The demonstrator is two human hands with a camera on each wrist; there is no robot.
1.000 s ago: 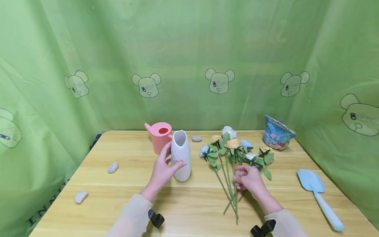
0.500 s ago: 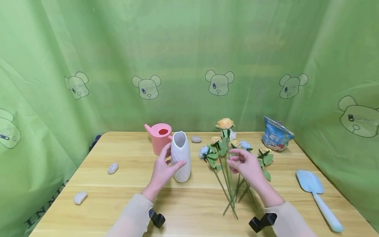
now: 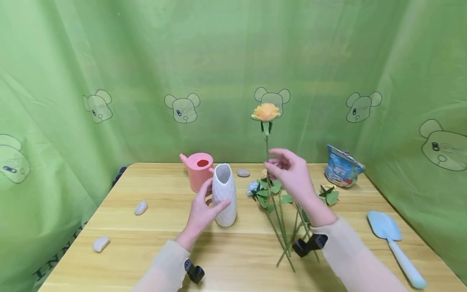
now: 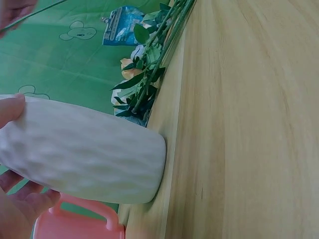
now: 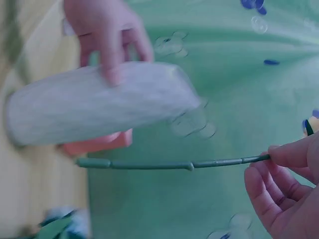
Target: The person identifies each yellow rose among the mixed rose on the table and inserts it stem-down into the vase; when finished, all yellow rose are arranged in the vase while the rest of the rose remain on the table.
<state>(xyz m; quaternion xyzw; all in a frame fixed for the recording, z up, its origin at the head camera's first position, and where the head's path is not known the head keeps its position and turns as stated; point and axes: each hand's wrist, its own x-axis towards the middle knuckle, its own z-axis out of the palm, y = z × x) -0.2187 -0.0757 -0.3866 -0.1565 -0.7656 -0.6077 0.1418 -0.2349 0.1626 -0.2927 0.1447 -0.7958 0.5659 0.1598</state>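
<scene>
In the head view my left hand (image 3: 201, 214) grips a white textured vase (image 3: 228, 205) standing upright on the table, thumb and fingers on opposite sides. My right hand (image 3: 294, 176) pinches the stem of a peach-coloured artificial rose (image 3: 266, 112), held upright to the right of the vase mouth. The right wrist view shows the green stem (image 5: 149, 165) hanging free below the fingers, its cut end apart from the vase. Several more artificial flowers (image 3: 252, 188), blue, white and peach, lie on the table below my right arm, partly hidden by it.
A pink watering can (image 3: 198, 178) stands just behind the vase. Grey stones (image 3: 140, 208) lie to the left, with another stone (image 3: 243, 172) at the back. A blue snack bag (image 3: 342, 168) and a light-blue trowel (image 3: 395, 247) are on the right. Behind hangs a green curtain (image 3: 226, 48).
My right hand has picked the peach rose out of the pile, raised it high and brought it left towards the vase. The left hand and the vase have stayed in place.
</scene>
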